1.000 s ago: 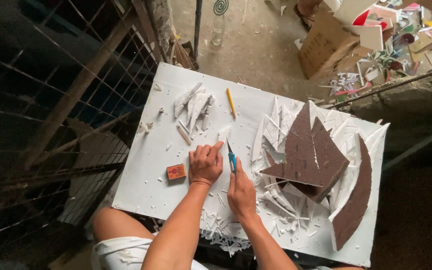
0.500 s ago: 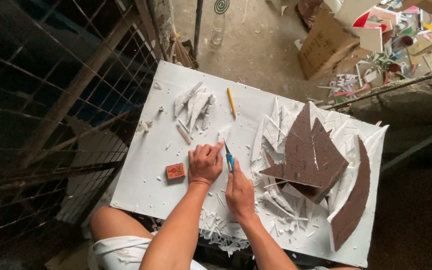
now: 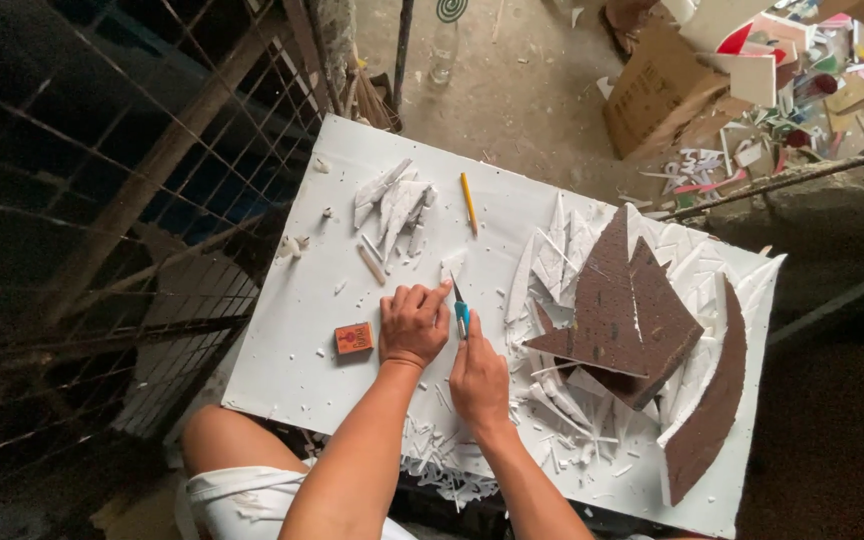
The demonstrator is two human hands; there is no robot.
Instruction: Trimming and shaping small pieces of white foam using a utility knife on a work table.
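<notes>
My left hand [image 3: 414,322] rests palm down on the white foam board [image 3: 312,330], fingers spread, index finger pressing a small white foam piece [image 3: 451,267]. My right hand [image 3: 479,377] grips a blue craft knife [image 3: 461,313], its blade tip at that piece beside my left index finger. A small orange box [image 3: 354,338] lies just left of my left hand.
Brown-faced foam triangles [image 3: 622,310] and a curved brown strip [image 3: 717,405] lie to the right among white offcuts. A pile of white scraps [image 3: 392,205] and a yellow pencil [image 3: 469,202] lie farther up the board. A metal grid fence [image 3: 102,200] stands left; cardboard clutter [image 3: 672,80] lies beyond.
</notes>
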